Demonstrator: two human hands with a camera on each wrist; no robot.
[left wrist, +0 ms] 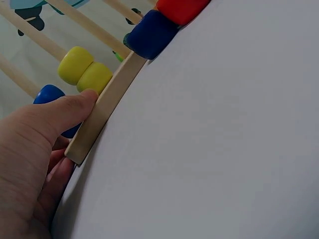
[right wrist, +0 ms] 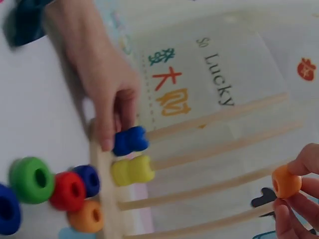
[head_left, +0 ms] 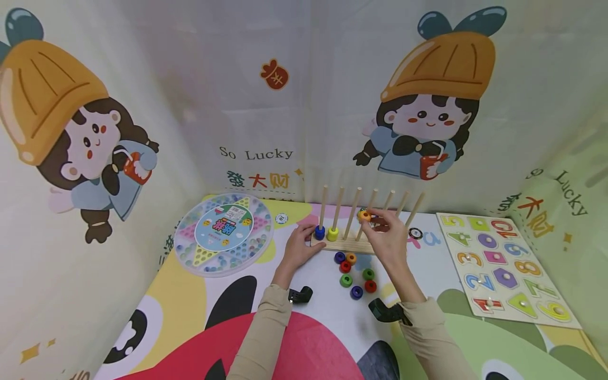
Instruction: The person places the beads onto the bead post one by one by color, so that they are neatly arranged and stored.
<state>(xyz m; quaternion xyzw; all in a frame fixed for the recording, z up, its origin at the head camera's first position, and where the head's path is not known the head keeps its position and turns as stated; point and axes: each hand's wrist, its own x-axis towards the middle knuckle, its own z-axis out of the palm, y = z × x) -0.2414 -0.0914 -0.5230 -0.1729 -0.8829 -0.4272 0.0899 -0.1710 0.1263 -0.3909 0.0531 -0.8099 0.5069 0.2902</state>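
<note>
While the head view takes in the whole wooden peg rack (head_left: pixel 349 244) with its seven upright pegs, the wrist views show only parts of it. Left of the rack lies a round marble game board (head_left: pixel 223 234), and right of it a number puzzle board (head_left: pixel 505 264); neither appears in the wrist views. The left hand (head_left: pixel 299 247) rests at the rack's left end, thumb laid straight along the front edge of the base and fingers behind the end; the left wrist view shows that thumb (left wrist: pixel 65 112) touching the wood, which the head view leaves small. The right hand (head_left: pixel 387 232) is above the rack's middle pegs, its fingertips pinching an orange bead (head_left: pixel 364 215); the right wrist view shows the bead (right wrist: pixel 286 181) close beside a peg, though whether the peg passes through its hole cannot be told. On the two leftmost pegs sit blue beads (head_left: pixel 320 231) and yellow beads (head_left: pixel 333 233), stacked two high in the right wrist view. Loose beads (head_left: pixel 355 274) lie in front of the rack. The right wrist view is blurred, and the right hand there is cut off at the corner.
</note>
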